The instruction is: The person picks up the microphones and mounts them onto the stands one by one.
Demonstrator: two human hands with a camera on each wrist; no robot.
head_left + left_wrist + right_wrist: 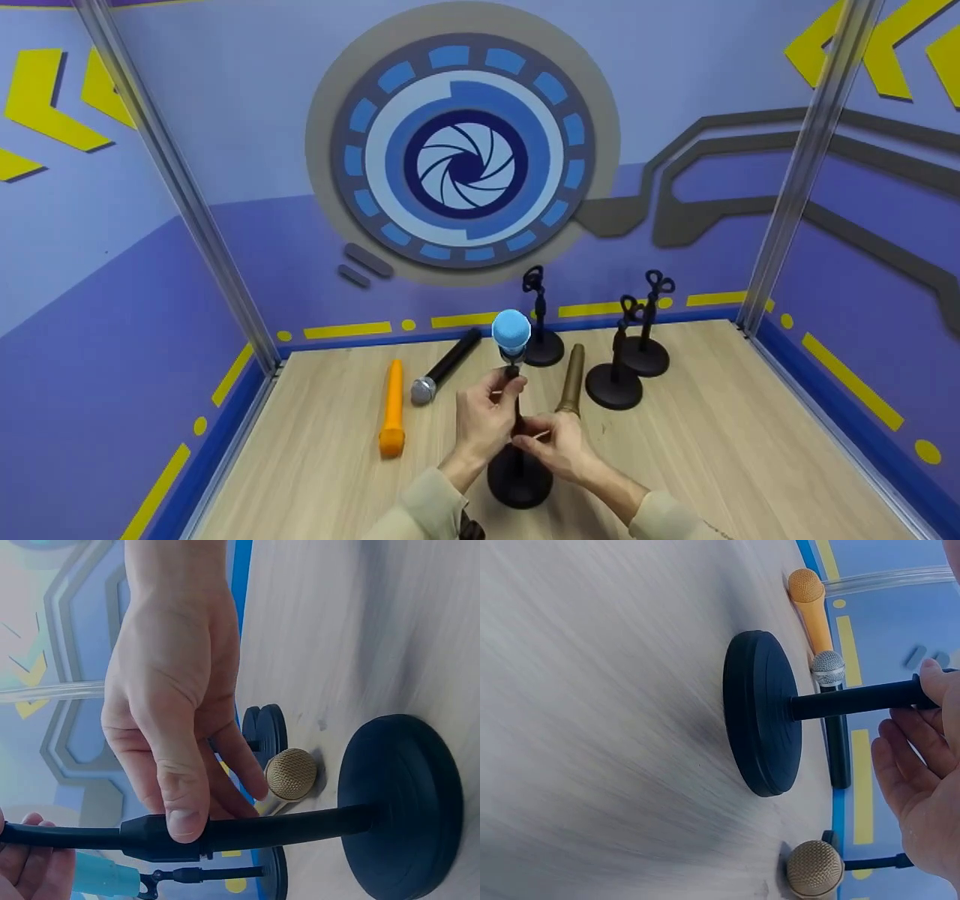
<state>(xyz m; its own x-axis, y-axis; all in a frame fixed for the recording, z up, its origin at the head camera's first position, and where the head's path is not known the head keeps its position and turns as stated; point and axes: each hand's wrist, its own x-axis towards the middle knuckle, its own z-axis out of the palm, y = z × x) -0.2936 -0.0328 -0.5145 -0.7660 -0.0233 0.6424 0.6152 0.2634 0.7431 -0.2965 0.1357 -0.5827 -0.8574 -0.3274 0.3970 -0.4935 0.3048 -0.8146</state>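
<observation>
A blue microphone (511, 330) sits at the top of a black desk microphone stand, its head toward me; its body (105, 874) shows in the left wrist view. My left hand (487, 416) grips the upper part of the stand's pole with thumb and fingers. Lower down, my right hand (559, 446) pinches the thicker collar (154, 838) on the pole between thumb and fingers. In the right wrist view the other fingers of this right hand (930, 757) spread beside the pole. The round base (520, 484) stands upright on the table beneath both hands.
An orange microphone (392, 412) and a black one with a silver head (450, 364) lie to the left. A gold microphone (574, 379) lies just beyond my right hand. Three black stands (541, 349) (615, 386) (651, 356) stand toward the back wall.
</observation>
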